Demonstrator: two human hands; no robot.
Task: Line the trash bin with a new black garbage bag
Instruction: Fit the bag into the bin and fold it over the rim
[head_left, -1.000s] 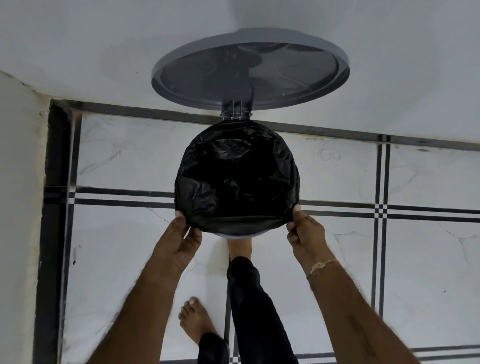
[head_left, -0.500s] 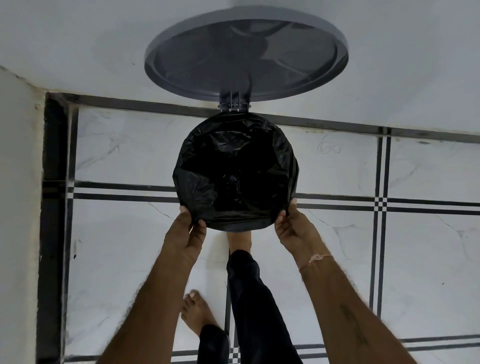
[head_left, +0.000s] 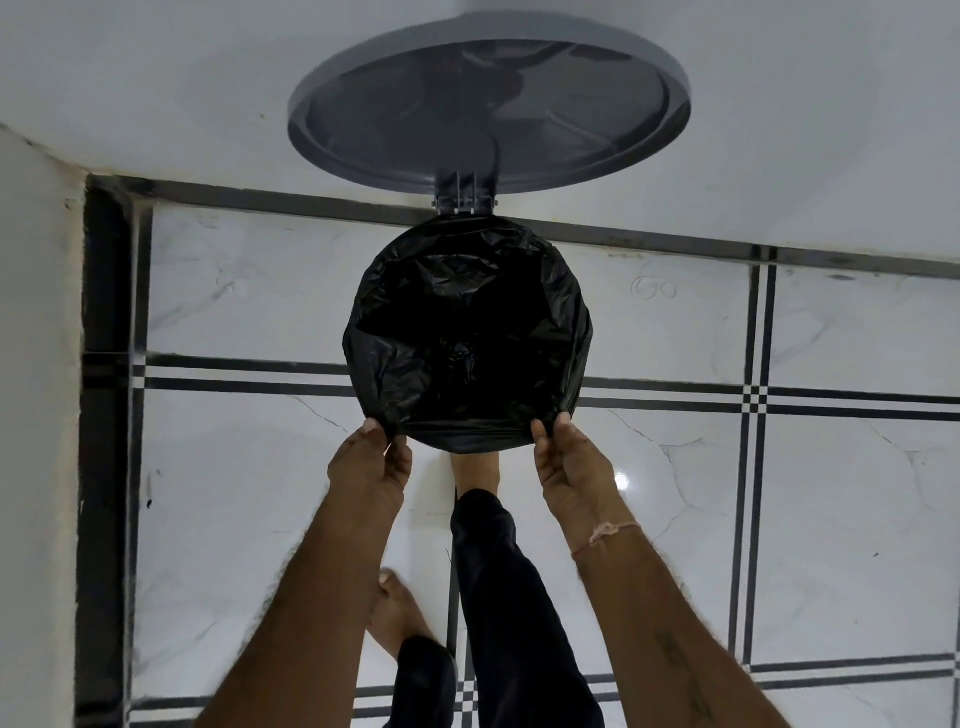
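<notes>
I look straight down into a round trash bin whose mouth is covered by a crinkled black garbage bag (head_left: 467, 338) folded over the rim. The bin's grey round lid (head_left: 488, 109) stands open against the wall, hinged at the far side. My left hand (head_left: 371, 462) pinches the bag's edge at the near left of the rim. My right hand (head_left: 566, 460) pinches the bag's edge at the near right. The bin's body is hidden under the bag.
The bin stands on a white marble tiled floor (head_left: 779, 519) with black stripe lines, close to a white wall (head_left: 156, 78). Another wall (head_left: 36, 415) runs along the left. One bare foot (head_left: 475, 470) rests at the bin's base, the other foot (head_left: 395, 608) further back.
Both hands have shifted inward along the near rim, from its sides toward the front, still holding the bag's edge. The bag's near edge now lies lower over the rim.
</notes>
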